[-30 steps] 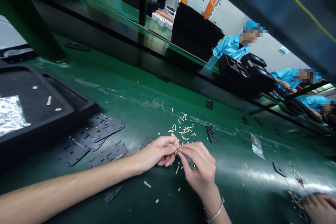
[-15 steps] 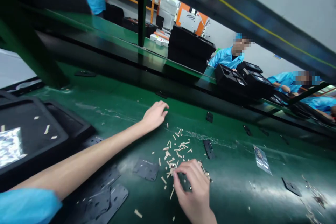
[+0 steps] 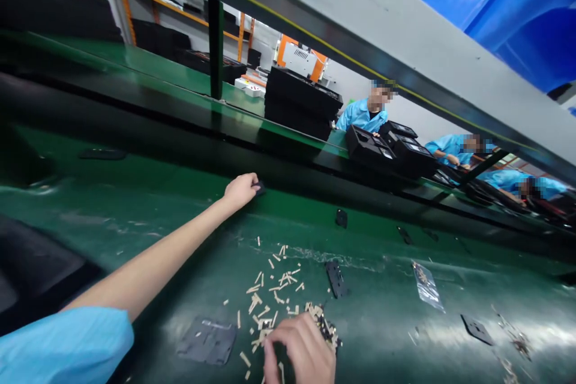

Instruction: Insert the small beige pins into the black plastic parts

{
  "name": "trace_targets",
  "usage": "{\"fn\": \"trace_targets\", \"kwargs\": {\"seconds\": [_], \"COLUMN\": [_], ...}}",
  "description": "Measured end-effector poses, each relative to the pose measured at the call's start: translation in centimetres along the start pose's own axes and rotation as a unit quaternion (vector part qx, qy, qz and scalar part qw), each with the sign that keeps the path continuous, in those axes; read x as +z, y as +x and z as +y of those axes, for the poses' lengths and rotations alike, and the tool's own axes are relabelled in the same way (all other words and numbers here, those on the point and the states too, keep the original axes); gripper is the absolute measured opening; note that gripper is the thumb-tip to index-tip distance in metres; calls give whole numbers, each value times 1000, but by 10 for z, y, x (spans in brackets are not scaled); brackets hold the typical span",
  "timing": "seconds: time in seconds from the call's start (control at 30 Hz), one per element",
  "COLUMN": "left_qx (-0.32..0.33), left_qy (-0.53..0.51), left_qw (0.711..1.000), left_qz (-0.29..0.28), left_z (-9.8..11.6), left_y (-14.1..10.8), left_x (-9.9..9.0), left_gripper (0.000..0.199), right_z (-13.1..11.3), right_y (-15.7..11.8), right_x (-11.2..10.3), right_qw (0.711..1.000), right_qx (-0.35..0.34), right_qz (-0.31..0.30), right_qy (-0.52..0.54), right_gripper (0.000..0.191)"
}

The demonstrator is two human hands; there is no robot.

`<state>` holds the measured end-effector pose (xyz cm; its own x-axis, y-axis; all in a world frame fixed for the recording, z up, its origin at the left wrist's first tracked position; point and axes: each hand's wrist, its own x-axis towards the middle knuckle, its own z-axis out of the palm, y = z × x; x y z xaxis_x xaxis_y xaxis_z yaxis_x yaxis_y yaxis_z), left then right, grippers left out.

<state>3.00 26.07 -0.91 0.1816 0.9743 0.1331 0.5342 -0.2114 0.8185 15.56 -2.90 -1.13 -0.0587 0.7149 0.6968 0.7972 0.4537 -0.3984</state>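
My left hand [image 3: 242,191] reaches to the far side of the green work surface, its fingers closed on a small black plastic part [image 3: 260,188] that is mostly hidden by them. Near the front edge of the view is my right hand [image 3: 302,348], thumb and index finger curled together above the scattered beige strips [image 3: 284,279]; whatever is between the fingertips I cannot make out. Just beyond that hand lies a small heap of beige and dark metallic pieces [image 3: 327,327]. To its left rests a flat dark grey plate [image 3: 207,341].
A black slotted part [image 3: 336,279], a clear plastic bag [image 3: 427,286] and another black plate [image 3: 477,329] lie to the right. A black tray [image 3: 40,270] is at the left. Blue bins [image 3: 504,6] hang over the grey shelf beam [image 3: 342,6]. Co-workers in blue sit across the bench.
My left hand has moved farther across the surface and closed on the small black part. My right hand stays by the beige strips. The view has shifted, showing the blue bins.
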Motion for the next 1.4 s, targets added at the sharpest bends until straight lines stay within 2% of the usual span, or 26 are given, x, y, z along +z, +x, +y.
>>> {"fn": "trace_targets", "kwargs": {"seconds": [0.1, 0.2, 0.23, 0.3, 0.33, 0.4, 0.47, 0.53, 0.67, 0.87, 1.0, 1.17, 1.4], "left_qx": [10, 11, -7, -44, -57, -65, -63, -59, -55, -43, -35, -41, -37], "left_qy": [-88, -179, -268, -354, -380, -397, -398, -398, -414, -346, -324, -322, -324], "left_qw": [996, 977, 948, 906, 890, 878, 876, 874, 865, 908, 917, 916, 914], "left_qz": [-32, -119, -169, -226, -244, -259, -264, -272, -278, -232, -232, -236, -243], "left_z": [24, 42, 46, 48, 47, 45, 44, 44, 47, 49, 50, 53, 52], "left_y": [-54, -128, -152, -193, -207, -226, -232, -233, -234, -244, -245, -244, -243], "left_x": [-1, 1, 0, -2, -3, -6, -8, -8, -8, -10, -11, -15, -15], "left_gripper": [9, 16, 21, 29, 31, 31, 29, 26, 22, 13, 11, 10, 10], "right_z": [-5, -6, -5, -2, -1, 0, -1, -3, -10, -18, -20, -18, -13], "right_y": [4, 8, 9, 10, 9, 8, 6, 6, 6, 6, 7, 7, 6], "right_x": [-8, -13, -13, -11, -10, -7, -6, -7, -11, -13, -13, -14, -15], "right_qw": [993, 961, 945, 911, 896, 872, 861, 863, 895, 931, 940, 939, 912], "right_qx": [108, 250, 290, 346, 363, 384, 395, 394, 370, 323, 305, 305, 354], "right_qz": [11, -1, 2, 28, 41, 52, 39, 21, 11, 22, 14, -6, -26], "right_qy": [53, 120, 154, 223, 254, 298, 318, 316, 249, 170, 152, 161, 206], "right_gripper": [13, 10, 10, 13, 14, 17, 18, 18, 16, 13, 11, 9, 11]}}
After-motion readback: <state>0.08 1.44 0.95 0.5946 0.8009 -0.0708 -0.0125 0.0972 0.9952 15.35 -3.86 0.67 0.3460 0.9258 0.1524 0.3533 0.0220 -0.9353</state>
